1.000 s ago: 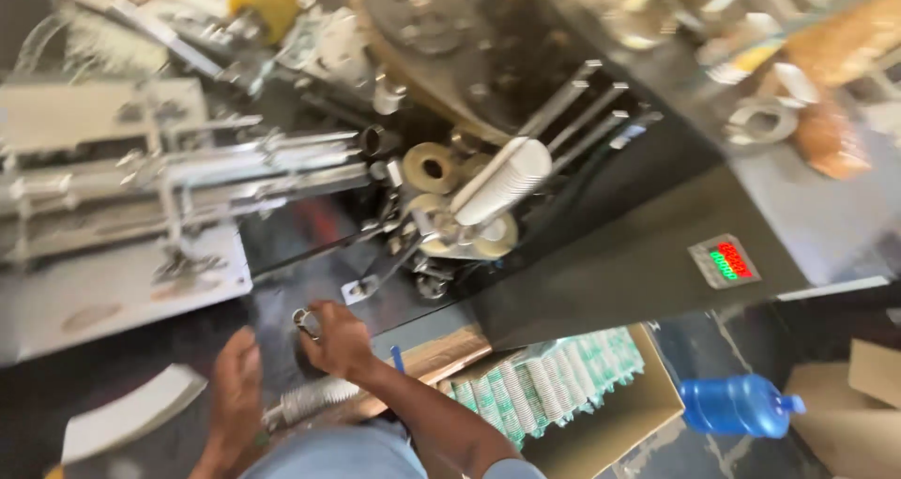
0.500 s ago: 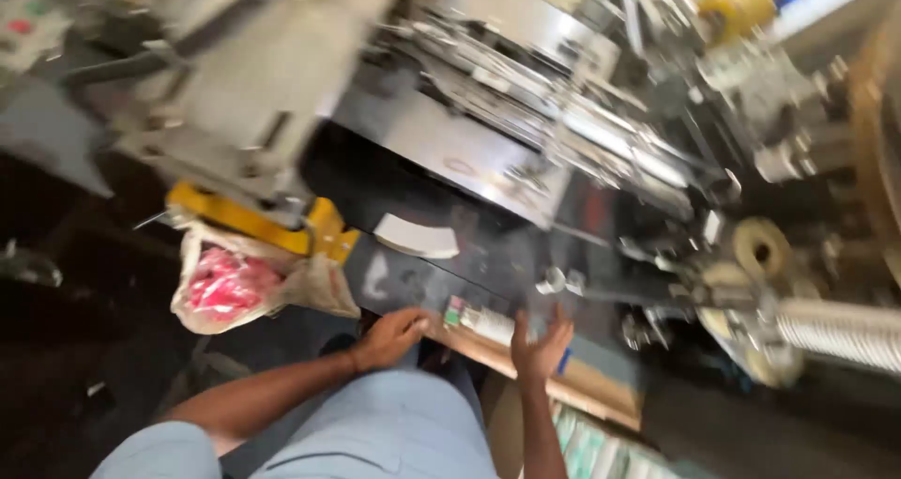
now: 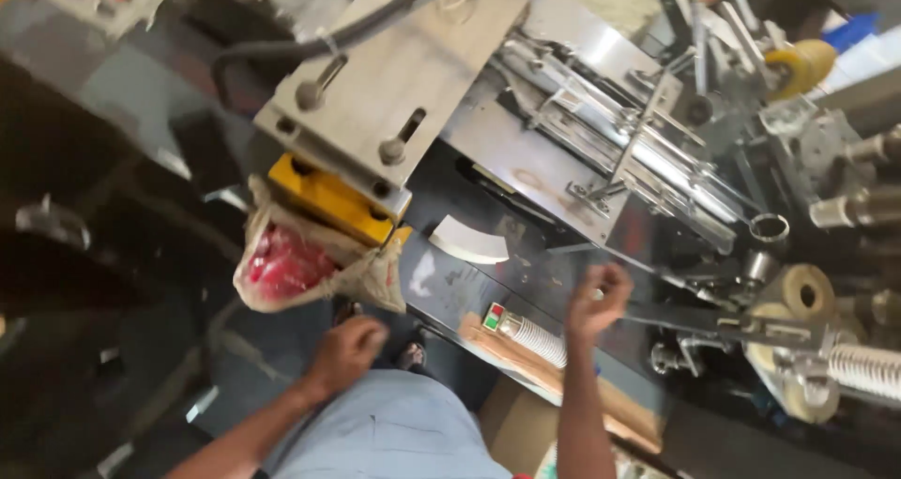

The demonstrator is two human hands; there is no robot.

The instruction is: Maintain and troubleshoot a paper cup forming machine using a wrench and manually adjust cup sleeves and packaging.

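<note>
Just left of the half-curled, empty right hand [image 3: 597,299] lies a stack of paper cups [image 3: 537,336].

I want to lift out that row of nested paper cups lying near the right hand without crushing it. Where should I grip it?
Probably around the middle of the stack of paper cups, from above. It lies on its side on the wooden strip, with its ribbed upper side exposed towards the right hand, so fingers could wrap both flanks rather than squeeze the ends.
</note>
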